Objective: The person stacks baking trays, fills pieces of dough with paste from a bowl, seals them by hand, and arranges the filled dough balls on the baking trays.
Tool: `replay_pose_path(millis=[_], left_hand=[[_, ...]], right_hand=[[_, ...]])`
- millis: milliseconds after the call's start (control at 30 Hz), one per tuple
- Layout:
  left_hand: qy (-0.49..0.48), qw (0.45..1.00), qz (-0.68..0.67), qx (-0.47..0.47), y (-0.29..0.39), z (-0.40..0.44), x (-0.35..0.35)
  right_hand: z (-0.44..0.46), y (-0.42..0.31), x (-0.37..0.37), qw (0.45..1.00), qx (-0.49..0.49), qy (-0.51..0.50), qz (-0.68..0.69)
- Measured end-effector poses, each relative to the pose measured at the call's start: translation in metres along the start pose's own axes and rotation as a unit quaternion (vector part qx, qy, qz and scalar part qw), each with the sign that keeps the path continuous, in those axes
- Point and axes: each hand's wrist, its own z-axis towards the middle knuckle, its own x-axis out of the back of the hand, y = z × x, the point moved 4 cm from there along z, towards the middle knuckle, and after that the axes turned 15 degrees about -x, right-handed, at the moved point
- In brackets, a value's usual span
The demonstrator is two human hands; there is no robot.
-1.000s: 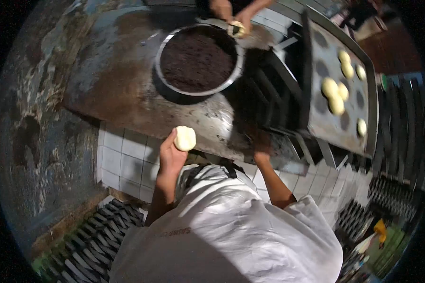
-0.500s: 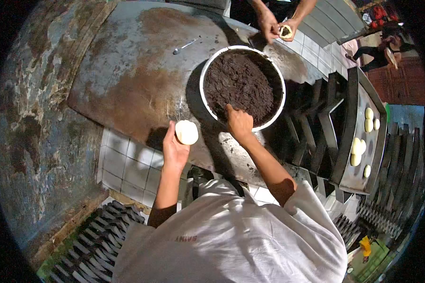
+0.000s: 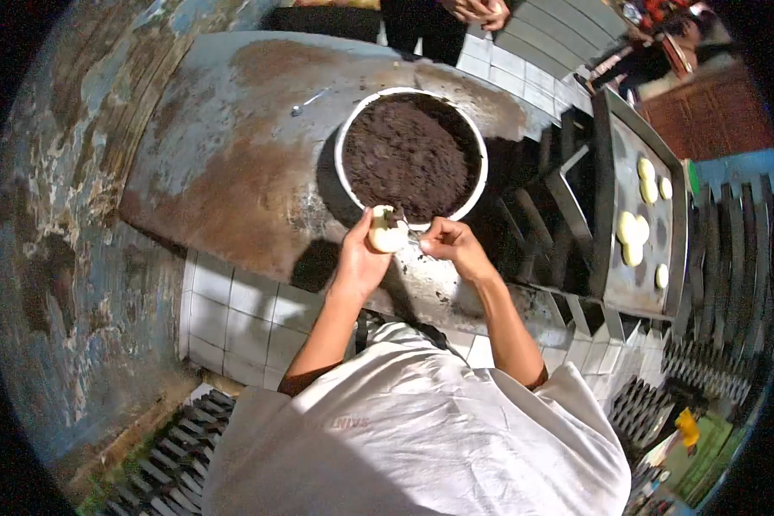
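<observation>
My left hand (image 3: 360, 265) is closed around a pale round piece of dough (image 3: 388, 239), held just over the near rim of a white tub (image 3: 483, 163). Dark brown crumbly filling (image 3: 411, 155) fills much of the tub, and a dab of it sits on top of the dough. In my right hand (image 3: 457, 248), fingers pinched, is a thin metal tool (image 3: 414, 238) whose end reaches the dough. Its exact shape is mostly hidden by the fingers.
A small spoon (image 3: 308, 103) lies on the worn metal table (image 3: 224, 172). On the right, a tray (image 3: 621, 163) carrying several dough pieces (image 3: 633, 228) rests on stacked metal trays. Across the table are another person's hands (image 3: 482, 12).
My right hand has come out of the tub to the dough, bringing filling onto it. My left hand has brought the dough rightward to the tub's rim. The view has shifted.
</observation>
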Motion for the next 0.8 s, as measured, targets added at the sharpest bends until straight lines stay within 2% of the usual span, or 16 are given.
replay_pose_path(millis=[67, 133, 167, 200, 300, 400, 433, 467, 500, 567, 600, 633, 667, 700, 733, 800], left_hand=[[0.008, 1.000, 0.012, 0.020, -0.034, -0.017, -0.025], [-0.025, 0.999, 0.017, 0.044, -0.062, -0.029, -0.032], [-0.030, 0.998, 0.032, 0.044, -0.076, -0.039, -0.035], [0.026, 0.998, 0.035, 0.050, -0.086, -0.051, -0.038], [-0.039, 0.997, 0.044, 0.044, -0.121, -0.073, -0.045], [-0.059, 0.994, 0.037, 0.084, -0.153, -0.099, -0.062], [-0.063, 0.992, 0.039, 0.099, -0.163, -0.109, -0.067], [-0.067, 0.991, 0.041, 0.113, -0.172, -0.117, -0.069], [-0.076, 0.989, 0.049, 0.121, -0.181, -0.124, -0.070], [-0.100, 0.984, 0.065, 0.130, -0.197, -0.139, -0.066], [-0.119, 0.980, 0.075, 0.142, -0.204, -0.145, -0.067], [-0.132, 0.977, 0.072, 0.149, -0.210, -0.152, -0.069], [-0.131, 0.977, 0.075, 0.148, -0.216, -0.156, -0.064], [-0.148, 0.975, 0.126, 0.111, -0.220, -0.154, -0.057], [-0.164, 0.968, 0.177, 0.072, -0.219, -0.156, -0.061], [-0.165, 0.961, 0.194, 0.107, -0.213, -0.162, -0.062]], right_hand=[[-0.010, 0.039, 0.017, 0.995, 0.071, 0.070, -0.005], [-0.037, 0.083, 0.046, 0.986, 0.080, 0.139, -0.047], [-0.055, 0.113, 0.064, 0.988, 0.043, 0.147, -0.012], [-0.077, 0.138, 0.079, 0.988, 0.006, 0.151, 0.023], [-0.143, 0.190, 0.112, 0.969, -0.032, 0.220, 0.109], [-0.148, 0.274, 0.171, 0.963, -0.100, 0.247, 0.045], [-0.133, 0.305, 0.195, 0.919, -0.063, 0.337, -0.193], [-0.127, 0.320, 0.207, 0.813, -0.024, 0.405, -0.417], [-0.140, 0.287, 0.196, 0.808, -0.053, 0.413, -0.416], [-0.158, 0.235, 0.175, 0.829, 0.028, 0.446, -0.336], [-0.178, 0.180, 0.154, 0.922, 0.007, 0.359, -0.147], [-0.177, 0.168, 0.142, 0.970, 0.011, 0.242, 0.031], [-0.196, 0.131, 0.121, 0.972, 0.079, 0.097, 0.199], [-0.204, 0.112, 0.111, 0.953, 0.038, -0.019, 0.301], [-0.212, 0.106, 0.112, 0.953, 0.041, -0.023, 0.300], [-0.226, 0.095, 0.115, 0.992, 0.096, 0.004, 0.086]])
